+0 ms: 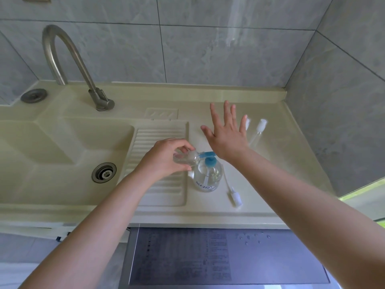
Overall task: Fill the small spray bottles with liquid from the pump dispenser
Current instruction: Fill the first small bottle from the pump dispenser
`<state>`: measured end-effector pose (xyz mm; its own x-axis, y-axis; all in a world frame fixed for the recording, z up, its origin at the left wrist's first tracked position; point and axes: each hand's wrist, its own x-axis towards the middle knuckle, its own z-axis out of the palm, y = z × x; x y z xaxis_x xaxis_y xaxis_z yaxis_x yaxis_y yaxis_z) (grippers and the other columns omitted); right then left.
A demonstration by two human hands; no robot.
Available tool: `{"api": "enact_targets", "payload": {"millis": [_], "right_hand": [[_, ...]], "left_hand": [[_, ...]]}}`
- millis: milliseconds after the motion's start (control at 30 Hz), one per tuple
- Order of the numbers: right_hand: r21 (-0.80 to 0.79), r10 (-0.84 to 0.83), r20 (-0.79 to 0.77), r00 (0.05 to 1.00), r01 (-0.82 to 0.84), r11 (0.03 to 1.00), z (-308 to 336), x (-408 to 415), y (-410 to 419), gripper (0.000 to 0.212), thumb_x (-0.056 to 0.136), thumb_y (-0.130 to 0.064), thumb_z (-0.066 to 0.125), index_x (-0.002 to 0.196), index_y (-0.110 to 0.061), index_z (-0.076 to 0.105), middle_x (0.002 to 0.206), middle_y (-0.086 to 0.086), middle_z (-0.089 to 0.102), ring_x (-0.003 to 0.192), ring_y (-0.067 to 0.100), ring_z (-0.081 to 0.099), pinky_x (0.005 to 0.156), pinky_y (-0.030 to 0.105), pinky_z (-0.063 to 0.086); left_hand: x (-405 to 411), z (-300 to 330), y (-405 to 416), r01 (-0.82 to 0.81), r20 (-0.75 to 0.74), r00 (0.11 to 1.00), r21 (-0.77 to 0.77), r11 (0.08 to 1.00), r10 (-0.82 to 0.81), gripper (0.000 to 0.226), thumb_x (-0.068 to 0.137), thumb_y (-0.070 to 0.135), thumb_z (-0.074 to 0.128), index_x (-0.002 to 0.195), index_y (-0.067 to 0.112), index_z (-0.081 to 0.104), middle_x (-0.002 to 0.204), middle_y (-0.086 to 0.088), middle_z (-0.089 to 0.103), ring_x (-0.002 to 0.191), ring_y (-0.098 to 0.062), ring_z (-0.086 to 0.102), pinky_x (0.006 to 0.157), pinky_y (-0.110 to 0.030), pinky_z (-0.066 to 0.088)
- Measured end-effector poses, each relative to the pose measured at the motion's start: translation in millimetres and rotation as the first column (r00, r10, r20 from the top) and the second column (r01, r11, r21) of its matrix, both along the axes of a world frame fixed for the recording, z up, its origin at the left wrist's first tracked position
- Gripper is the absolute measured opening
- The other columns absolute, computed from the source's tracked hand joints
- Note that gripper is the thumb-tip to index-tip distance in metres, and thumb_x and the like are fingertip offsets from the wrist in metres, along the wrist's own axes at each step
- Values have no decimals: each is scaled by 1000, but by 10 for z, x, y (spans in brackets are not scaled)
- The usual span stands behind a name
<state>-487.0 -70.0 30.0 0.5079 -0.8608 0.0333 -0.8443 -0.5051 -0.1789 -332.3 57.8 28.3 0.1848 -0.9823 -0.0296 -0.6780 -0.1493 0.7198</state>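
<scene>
My left hand (166,159) holds a small bottle (185,159) on its side, its mouth at the blue spout of the pump (208,170) just to its right. My right hand (227,136) floats wide open above and behind the pump, nearest to press it. More bottles (258,132) lie farther right on the surface (281,163).

Grey marbled wall tiles (208,49) rise behind and to the right of a cream counter (260,197); a sink basin (52,155) with a metal drain (104,172) is moulded in at left; a curved steel tap (68,65) stands behind it; a ribbed draining board (158,130) lies beside the basin; daylight shows at the right edge.
</scene>
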Motion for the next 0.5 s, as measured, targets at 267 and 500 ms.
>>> {"api": "enact_targets", "payload": {"millis": [267, 500], "right_hand": [[5, 31, -77, 997, -31, 1000, -153, -7, 49, 63, 105, -54, 13, 159, -31, -11, 166, 9, -19, 152, 28, -20, 121, 55, -13], [125, -33, -3, 999, 34, 992, -204, 8, 72, 58, 106, -46, 15, 160, -34, -6, 167, 10, -15, 152, 26, -21, 121, 53, -15]], "left_hand": [[-32, -50, 15, -10, -9, 1000, -15, 1000, 10, 49, 62, 25, 91, 103, 39, 68, 102, 18, 64, 91, -9, 65, 88, -40, 54], [-41, -35, 11, -15, 3, 1000, -18, 1000, 15, 50, 62, 25, 90, 104, 39, 68, 102, 19, 64, 91, -6, 64, 87, -38, 54]]}}
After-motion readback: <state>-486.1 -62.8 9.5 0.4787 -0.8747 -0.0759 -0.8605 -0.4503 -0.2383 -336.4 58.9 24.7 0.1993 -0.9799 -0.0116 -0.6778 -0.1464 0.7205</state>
